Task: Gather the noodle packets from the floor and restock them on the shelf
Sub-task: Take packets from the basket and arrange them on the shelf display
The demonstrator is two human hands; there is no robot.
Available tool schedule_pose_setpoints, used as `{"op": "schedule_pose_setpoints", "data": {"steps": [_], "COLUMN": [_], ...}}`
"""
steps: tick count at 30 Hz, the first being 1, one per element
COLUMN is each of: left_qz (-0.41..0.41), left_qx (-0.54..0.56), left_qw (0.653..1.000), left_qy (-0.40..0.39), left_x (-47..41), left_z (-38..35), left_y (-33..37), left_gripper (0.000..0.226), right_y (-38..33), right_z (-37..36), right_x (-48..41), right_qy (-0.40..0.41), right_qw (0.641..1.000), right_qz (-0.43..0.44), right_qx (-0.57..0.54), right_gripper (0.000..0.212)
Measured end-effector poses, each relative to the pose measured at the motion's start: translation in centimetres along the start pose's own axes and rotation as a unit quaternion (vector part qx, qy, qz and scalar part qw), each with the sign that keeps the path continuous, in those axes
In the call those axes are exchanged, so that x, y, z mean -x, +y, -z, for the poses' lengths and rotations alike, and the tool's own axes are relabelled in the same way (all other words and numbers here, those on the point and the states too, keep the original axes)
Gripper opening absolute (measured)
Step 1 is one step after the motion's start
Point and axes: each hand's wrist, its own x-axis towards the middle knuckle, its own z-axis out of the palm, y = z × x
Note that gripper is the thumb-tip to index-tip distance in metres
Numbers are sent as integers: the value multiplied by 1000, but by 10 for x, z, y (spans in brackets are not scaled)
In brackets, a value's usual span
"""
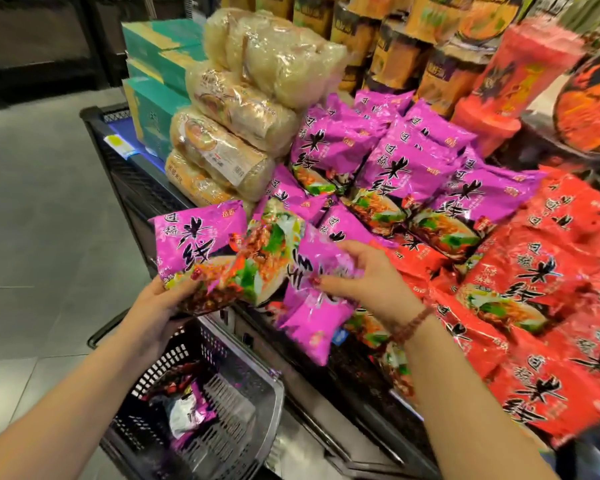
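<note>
My left hand (160,303) grips a bundle of purple noodle packets (201,247) by its lower edge, held just in front of the shelf. Another purple packet (316,317) hangs over the shelf's front edge, and my right hand (357,275) grips it near the top. Behind them a pile of purple packets (395,161) lies on the shelf (132,174). A black basket (222,403) stands on the floor below my hands, with a purple packet (191,410) and a dark one inside.
Red noodle packets (534,292) fill the shelf to the right. Clear bags of pale noodles (243,112) and teal boxes (156,98) are stacked at the left. Cup noodles (527,64) stand behind. Grey tiled floor (42,202) stretches to the left.
</note>
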Motion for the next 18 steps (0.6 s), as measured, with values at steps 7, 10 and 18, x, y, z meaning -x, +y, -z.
{"op": "schedule_pose_setpoints", "data": {"steps": [7,10,18], "left_qz": [5,1,4], "left_qx": [13,1,-13], "left_qw": [1000,1000,998], "left_qy": [-11,-25,-56], "left_x": [-11,-14,-21], "left_z": [-27,-43,-84], "left_y": [4,3,5], "left_gripper": [42,45,22], "right_y": [-84,-116,-80], "right_z": [111,143,129], "right_x": [-19,-47,-129], "right_qy": [57,53,-2], "right_qw": [966,875,791], "right_qz": [43,37,70], "right_qx": [249,480,608], "right_gripper": [33,55,69]}}
